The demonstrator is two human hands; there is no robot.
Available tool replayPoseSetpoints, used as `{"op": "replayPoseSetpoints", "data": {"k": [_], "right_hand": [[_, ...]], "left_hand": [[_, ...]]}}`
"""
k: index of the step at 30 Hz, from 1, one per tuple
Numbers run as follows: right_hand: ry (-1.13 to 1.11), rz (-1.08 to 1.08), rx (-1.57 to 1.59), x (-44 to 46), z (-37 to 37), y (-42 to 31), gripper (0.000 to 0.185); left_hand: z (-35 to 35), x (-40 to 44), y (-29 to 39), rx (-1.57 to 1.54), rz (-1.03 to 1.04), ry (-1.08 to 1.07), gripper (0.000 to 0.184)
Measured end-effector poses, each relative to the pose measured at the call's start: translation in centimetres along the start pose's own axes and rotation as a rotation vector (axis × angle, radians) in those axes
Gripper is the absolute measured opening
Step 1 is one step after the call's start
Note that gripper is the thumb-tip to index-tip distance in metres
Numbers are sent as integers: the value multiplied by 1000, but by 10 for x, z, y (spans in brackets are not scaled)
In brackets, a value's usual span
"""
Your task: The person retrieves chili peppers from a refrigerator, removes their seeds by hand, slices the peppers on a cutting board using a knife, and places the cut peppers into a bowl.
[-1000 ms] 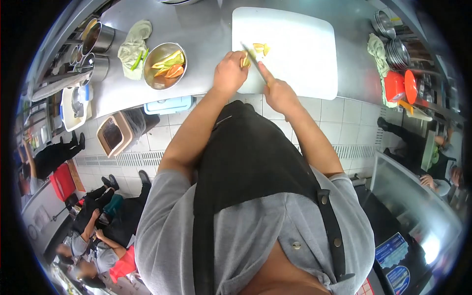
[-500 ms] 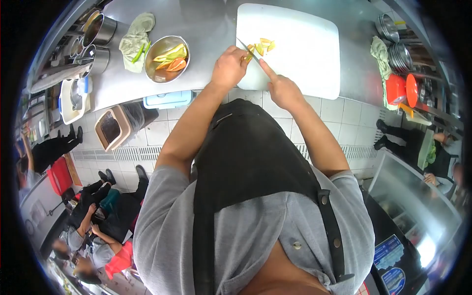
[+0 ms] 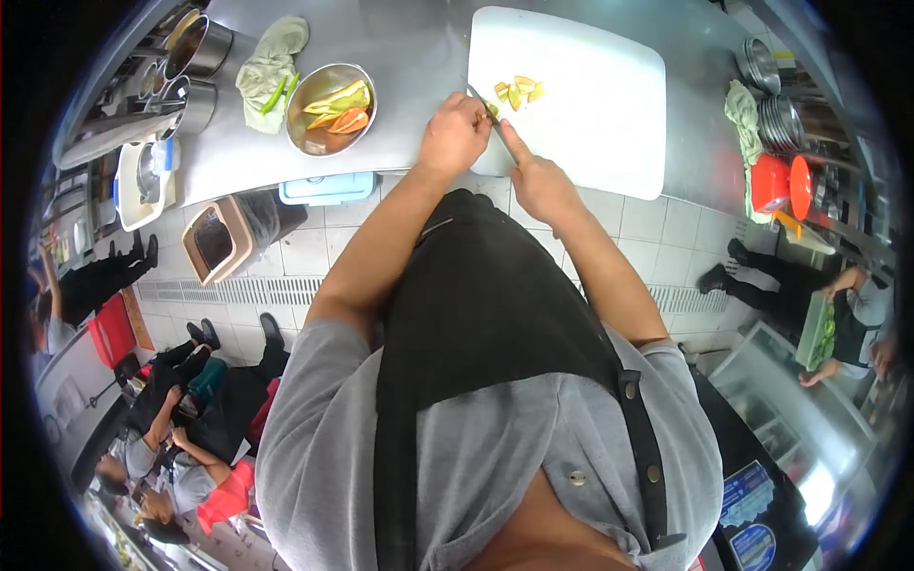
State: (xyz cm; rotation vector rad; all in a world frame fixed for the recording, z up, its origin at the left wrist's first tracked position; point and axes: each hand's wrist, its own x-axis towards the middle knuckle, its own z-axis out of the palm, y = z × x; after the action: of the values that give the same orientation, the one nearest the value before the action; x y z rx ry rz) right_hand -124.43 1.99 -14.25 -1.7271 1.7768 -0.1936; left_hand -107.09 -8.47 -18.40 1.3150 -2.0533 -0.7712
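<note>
My right hand (image 3: 545, 187) is closed around a knife (image 3: 484, 105), its index finger stretched along the back of the blade. Beside the blade, my left hand (image 3: 454, 133) pinches a piece of pepper (image 3: 491, 110), mostly hidden by the fingers and knife. Both hands are over the near left edge of a white cutting board (image 3: 590, 114). Just beyond the knife, several cut yellow-orange pepper pieces (image 3: 517, 94) lie on the board. Left of my left hand stands a metal bowl (image 3: 322, 143) with larger green-yellow and orange pepper pieces (image 3: 345, 107).
A cloth (image 3: 269, 62) with green chillies (image 3: 273, 95) lies left of the bowl, near metal pots (image 3: 197, 49). Stacked metal bowls (image 3: 779, 124) and a red container (image 3: 769, 183) are at right. A bin (image 3: 217, 240) stands below the counter. Other people are behind on both sides.
The knife blade has come closer to my left fingers and stands at a steeper angle. At right, a person with a green tray has shifted. The whole view has moved slightly.
</note>
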Motion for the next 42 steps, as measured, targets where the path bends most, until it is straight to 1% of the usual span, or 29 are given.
{"op": "replayPoseSetpoints", "data": {"k": [1, 3, 4, 6, 7, 8, 9, 10, 11, 13, 14, 16, 17, 19, 20, 22, 24, 25, 26, 28, 29, 31, 32, 35, 38, 41, 42], "right_hand": [[2, -11, -3, 0, -1, -1, 83], [110, -24, 86, -2, -1, 1, 82], [162, -36, 134, -2, -3, -4, 82], [105, -57, 165, -11, -12, -16, 82], [84, -59, 180, -14, -15, -21, 81], [17, -60, 161, -15, -11, -25, 81], [-41, -62, 136, -14, -8, -28, 81], [-99, -65, 108, -12, -7, -27, 80], [-82, -42, 114, -12, -4, -22, 80], [-41, 8, 128, -3, -3, -10, 80], [-23, 36, 128, -2, -7, -3, 80], [6, 95, 129, -5, -17, 13, 79], [33, 106, 136, -7, -20, 21, 79], [86, 124, 150, -12, -25, 34, 78], [88, 159, 157, -14, -28, 38, 78], [83, 220, 172, -16, -34, 40, 78], [81, 254, 253, -25, -48, 24, 78], [80, 275, 294, -31, -50, 17, 78], [93, 229, 290, -35, -45, 13, 78], [117, 147, 274, -43, -36, 8, 78], [89, 129, 248, -44, -33, 5, 78], [28, 85, 203, -45, -28, -2, 79], [51, 47, 139, -44, -18, 4, 80], [61, 49, 30, -45, -11, 2, 81], [30, 62, -55, -32, 0, 5, 82], [10, 66, -29, -18, 1, 12, 83], [7, 74, 13, -17, -1, 12, 83]], "left_hand": [[-1, -3, 3, -25, -13, -22, 14], [-11, -4, 6, -57, -38, -42, 19], [-26, -2, 4, 3, 2, 63, 22], [-60, -8, -1, 120, 71, 241, 29], [-85, -7, -9, 126, 16, 274, 33], [-113, -10, -22, 126, -37, 304, 36], [-131, -10, -46, 328, 79, 377, 37], [-147, -11, -61, 400, -28, 301, 36], [-153, -14, -76, 479, -52, 269, 29], [-162, -11, -96, 443, -49, 106, 32], [-166, -8, -104, 446, -39, 145, 32], [-171, -1, -98, 448, -24, 217, 31], [-172, 1, -93, 366, -110, 266, 31], [-186, 10, -31, 200, -283, 359, 31], [-178, 16, -17, 105, -268, 380, 32], [-141, 25, -7, 207, -180, 224, 29], [-84, 28, -3, 111, -87, 25, 33], [-57, 30, 4, 94, -125, -30, 32], [-36, 32, 10, 73, -161, -88, 32], [-12, 31, 15, 53, -224, -116, 31], [-3, 31, 15, 45, -258, -130, 30], [0, 31, 15, 57, -222, -137, 29], [-1, 30, 14, 65, -206, -139, 29], [2, 31, 12, 57, -173, -127, 20], [9, 32, 8, 113, -124, -94, 26], [3, 32, 10, 56, -142, -113, 22], [1, 27, 11, 40, -156, -52, 23]]}}
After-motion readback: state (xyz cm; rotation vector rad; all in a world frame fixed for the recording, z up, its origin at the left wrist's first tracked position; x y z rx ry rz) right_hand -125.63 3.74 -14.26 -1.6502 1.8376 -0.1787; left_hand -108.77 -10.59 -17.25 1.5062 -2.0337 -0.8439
